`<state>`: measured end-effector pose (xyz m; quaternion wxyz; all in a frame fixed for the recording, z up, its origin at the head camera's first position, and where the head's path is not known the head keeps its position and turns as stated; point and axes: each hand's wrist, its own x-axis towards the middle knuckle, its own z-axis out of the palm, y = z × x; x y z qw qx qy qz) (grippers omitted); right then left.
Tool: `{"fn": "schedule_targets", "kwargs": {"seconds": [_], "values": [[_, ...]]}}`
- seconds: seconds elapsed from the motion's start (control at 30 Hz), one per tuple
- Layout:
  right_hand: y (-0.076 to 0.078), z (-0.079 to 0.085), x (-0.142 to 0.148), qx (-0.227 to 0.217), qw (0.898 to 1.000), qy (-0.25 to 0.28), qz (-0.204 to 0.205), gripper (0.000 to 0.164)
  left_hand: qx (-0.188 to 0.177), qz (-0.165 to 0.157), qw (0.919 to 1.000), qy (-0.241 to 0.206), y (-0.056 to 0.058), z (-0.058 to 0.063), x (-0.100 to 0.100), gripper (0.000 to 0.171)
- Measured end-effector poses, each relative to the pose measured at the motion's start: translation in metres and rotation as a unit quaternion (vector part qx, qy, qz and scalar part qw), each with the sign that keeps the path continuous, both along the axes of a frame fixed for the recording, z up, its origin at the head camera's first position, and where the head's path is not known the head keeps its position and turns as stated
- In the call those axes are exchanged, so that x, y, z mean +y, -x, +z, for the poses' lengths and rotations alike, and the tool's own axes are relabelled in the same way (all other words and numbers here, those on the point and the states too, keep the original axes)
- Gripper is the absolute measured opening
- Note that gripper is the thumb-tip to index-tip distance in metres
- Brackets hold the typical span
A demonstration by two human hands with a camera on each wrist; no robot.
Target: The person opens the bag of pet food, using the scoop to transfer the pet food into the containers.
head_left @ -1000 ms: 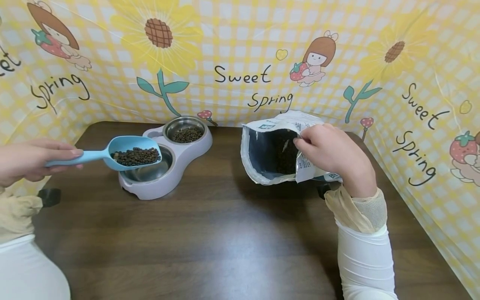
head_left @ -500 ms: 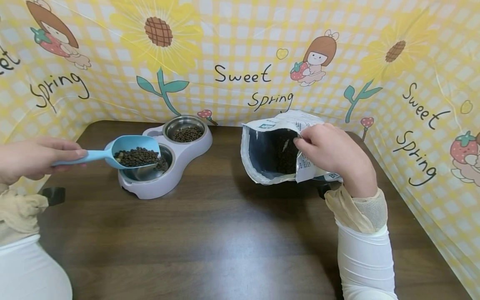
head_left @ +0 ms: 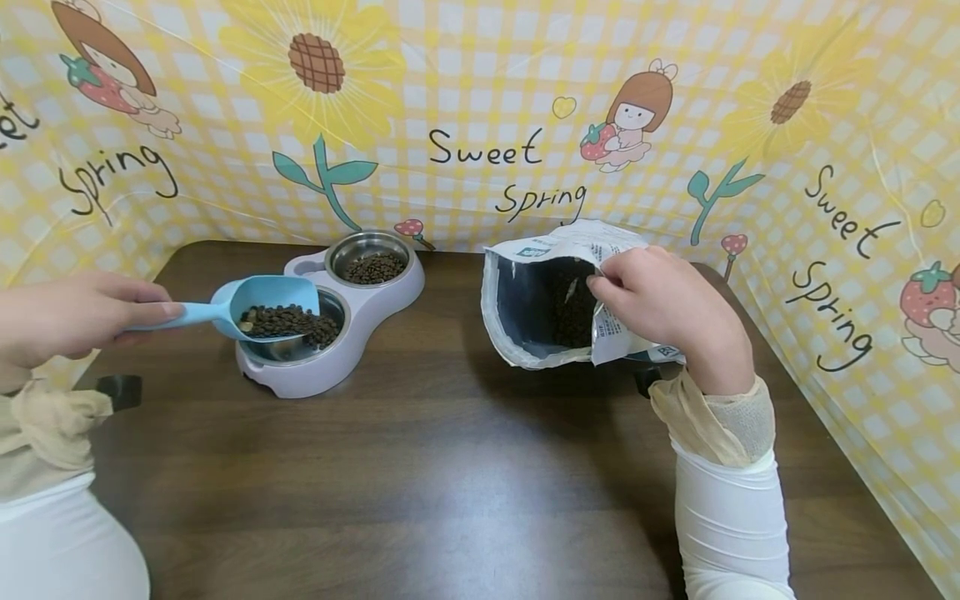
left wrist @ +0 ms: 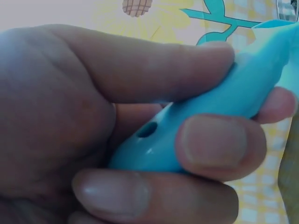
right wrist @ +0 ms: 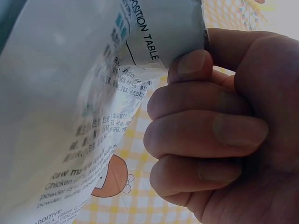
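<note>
My left hand (head_left: 90,321) grips the handle of a light-blue scoop (head_left: 225,302). In the left wrist view, thumb and fingers wrap round the blue handle (left wrist: 205,105). Brown kibble (head_left: 273,321) lies in the scoop, which tilts over the near steel bowl (head_left: 288,354) of a pale lilac double feeder (head_left: 375,312). More kibble sits in that bowl, under the scoop's lip. The far steel bowl (head_left: 348,243) also holds kibble. My right hand (head_left: 667,308) pinches the rim of a white pet food bag (head_left: 498,333), its mouth gaping toward me with kibble inside.
All this is on a dark wooden table (head_left: 390,483). A yellow checked cloth (head_left: 480,75) with printed flowers and figures hangs as a wall behind and at both sides. The bag stands to the right of the feeder.
My left hand has shifted slightly right and tipped the scoop, and kibble has dropped into the near bowl. My right hand and the bag have stayed put.
</note>
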<state>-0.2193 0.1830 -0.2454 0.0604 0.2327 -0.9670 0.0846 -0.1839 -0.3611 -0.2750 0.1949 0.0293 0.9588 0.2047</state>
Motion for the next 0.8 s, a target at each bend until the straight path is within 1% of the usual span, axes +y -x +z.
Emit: {"fn": "schedule_targets", "kwargs": {"seconds": [0.17, 0.23, 0.33, 0.47, 0.6, 0.8], "values": [[0.000, 0.000, 0.001, 0.001, 1.000, 0.000, 0.000, 0.044, 0.007, 0.001, 0.9999, 0.012, 0.000, 0.001, 0.007, 0.043], [-0.001, 0.000, 0.001, 0.003, 1.000, 0.001, 0.001, 0.044, 0.013, -0.007, 0.9998, 0.016, -0.001, 0.002, 0.013, 0.042], [-0.001, 0.000, 0.001, 0.005, 1.000, 0.001, 0.003, 0.044, 0.026, -0.013, 0.9991, 0.031, -0.003, 0.006, 0.022, 0.038], [-0.001, 0.000, 0.001, 0.006, 1.000, 0.001, 0.006, 0.045, 0.034, -0.013, 0.9988, 0.031, -0.009, 0.011, 0.032, 0.035], [-0.001, 0.000, 0.001, 0.008, 1.000, 0.000, 0.006, 0.046, 0.041, -0.009, 0.9983, 0.041, -0.011, 0.014, 0.034, 0.033], [-0.001, 0.000, 0.001, 0.003, 1.000, 0.002, 0.003, 0.046, 0.057, -0.012, 0.9960, 0.068, -0.012, 0.017, 0.032, 0.043]]}}
